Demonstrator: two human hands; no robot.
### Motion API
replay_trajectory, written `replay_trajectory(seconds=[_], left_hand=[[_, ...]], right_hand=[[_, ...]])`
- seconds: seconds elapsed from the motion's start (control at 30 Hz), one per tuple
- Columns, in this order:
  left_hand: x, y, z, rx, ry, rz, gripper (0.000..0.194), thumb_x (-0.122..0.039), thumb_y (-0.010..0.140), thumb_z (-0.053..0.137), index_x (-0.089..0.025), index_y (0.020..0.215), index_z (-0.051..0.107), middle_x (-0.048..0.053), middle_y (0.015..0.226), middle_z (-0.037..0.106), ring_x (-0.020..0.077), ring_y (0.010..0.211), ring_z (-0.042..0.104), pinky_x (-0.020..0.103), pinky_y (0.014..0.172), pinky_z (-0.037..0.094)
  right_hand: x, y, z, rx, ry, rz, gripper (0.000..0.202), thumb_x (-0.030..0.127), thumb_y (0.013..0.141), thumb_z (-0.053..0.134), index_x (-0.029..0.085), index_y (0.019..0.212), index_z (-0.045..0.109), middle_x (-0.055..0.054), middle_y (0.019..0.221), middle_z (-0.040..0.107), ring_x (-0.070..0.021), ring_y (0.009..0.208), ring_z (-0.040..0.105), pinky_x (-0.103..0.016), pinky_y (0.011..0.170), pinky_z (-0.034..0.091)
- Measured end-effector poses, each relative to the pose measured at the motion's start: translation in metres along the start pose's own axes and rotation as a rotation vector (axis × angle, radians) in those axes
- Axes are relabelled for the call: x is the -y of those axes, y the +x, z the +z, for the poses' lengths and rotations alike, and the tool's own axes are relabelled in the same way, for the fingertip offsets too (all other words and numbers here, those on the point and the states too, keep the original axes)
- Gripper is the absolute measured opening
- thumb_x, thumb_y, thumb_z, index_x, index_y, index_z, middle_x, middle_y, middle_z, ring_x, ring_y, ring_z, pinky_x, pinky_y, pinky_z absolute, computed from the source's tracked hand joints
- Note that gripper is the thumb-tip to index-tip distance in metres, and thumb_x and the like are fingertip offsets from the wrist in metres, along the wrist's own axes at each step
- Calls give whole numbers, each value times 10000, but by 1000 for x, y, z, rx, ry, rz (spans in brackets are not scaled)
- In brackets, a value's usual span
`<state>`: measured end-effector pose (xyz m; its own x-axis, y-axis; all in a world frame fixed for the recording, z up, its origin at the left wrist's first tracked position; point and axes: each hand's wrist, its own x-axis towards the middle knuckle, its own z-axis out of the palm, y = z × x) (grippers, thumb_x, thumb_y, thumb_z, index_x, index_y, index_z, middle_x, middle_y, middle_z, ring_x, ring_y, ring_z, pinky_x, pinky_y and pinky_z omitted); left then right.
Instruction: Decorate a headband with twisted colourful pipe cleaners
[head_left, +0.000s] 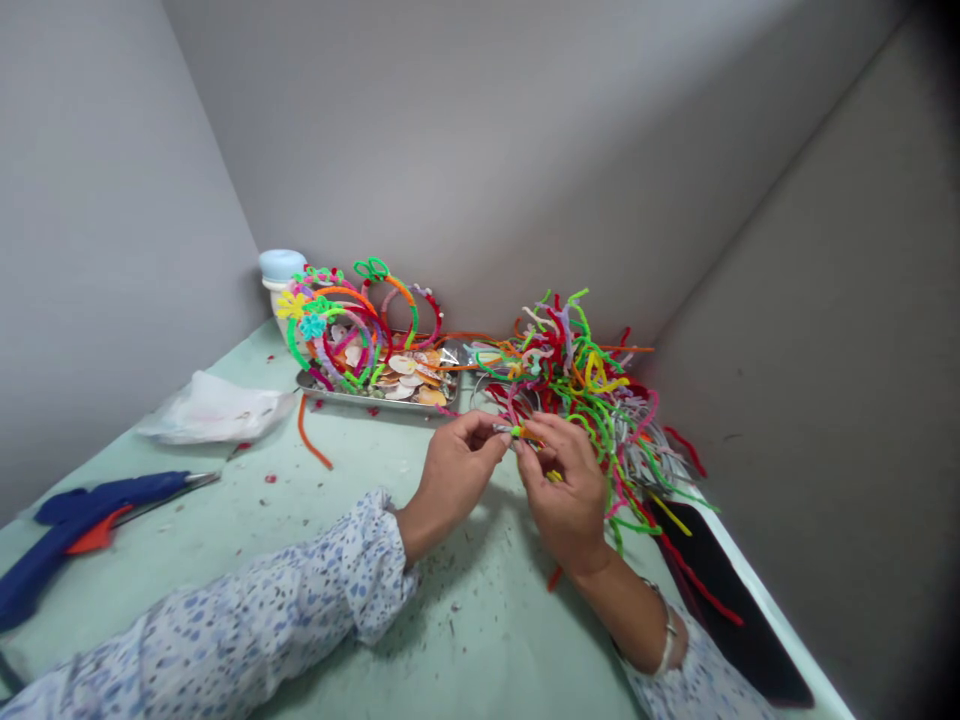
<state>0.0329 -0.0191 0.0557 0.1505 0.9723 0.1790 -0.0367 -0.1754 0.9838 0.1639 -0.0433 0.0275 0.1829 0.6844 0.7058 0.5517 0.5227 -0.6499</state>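
Observation:
Over the middle of the table, my left hand [457,472] pinches one end of a thin silvery strip. Close on its right, my right hand [566,490] has thumb and fingers closed on an orange pipe cleaner [530,436]. A short bright green wrap [516,432] shows between the fingertips of both hands; the fingers cover most of the work. Just behind and right of my hands lies a big tangled heap of pipe cleaners [581,395] in red, green, pink and yellow, with silvery metal hoops [651,440] among them.
A metal tray [375,402] holds flat decorative pieces, with wrapped headbands [352,335] standing in it. Behind it is a container with a blue lid [282,266]. At left lie a plastic bag [217,408] and a blue glue gun [97,510]. A black flat object [739,610] lies at right.

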Motion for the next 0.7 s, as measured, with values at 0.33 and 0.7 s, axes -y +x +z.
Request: replay_trajectory(seconds=[0.33,0.7], left_hand=[[4,0,-1,16,21,-5,138,-230,740,599,-141,821,667,22,725,642,122,652,540,235,624,431],[4,2,-2,26,2,-19,119,-217,723,605,-148,781,684,28,734,671,132,664,575,243,642,451]], right_hand=[[-5,-2,3,64,133,168,180,231,828,582,273,959,698,-41,1009,615,-122,647,595,-283,586,532],[-1,0,3,38,224,276,189,273,816,597,283,957,722,-29,959,633,-97,550,567,-254,502,506]])
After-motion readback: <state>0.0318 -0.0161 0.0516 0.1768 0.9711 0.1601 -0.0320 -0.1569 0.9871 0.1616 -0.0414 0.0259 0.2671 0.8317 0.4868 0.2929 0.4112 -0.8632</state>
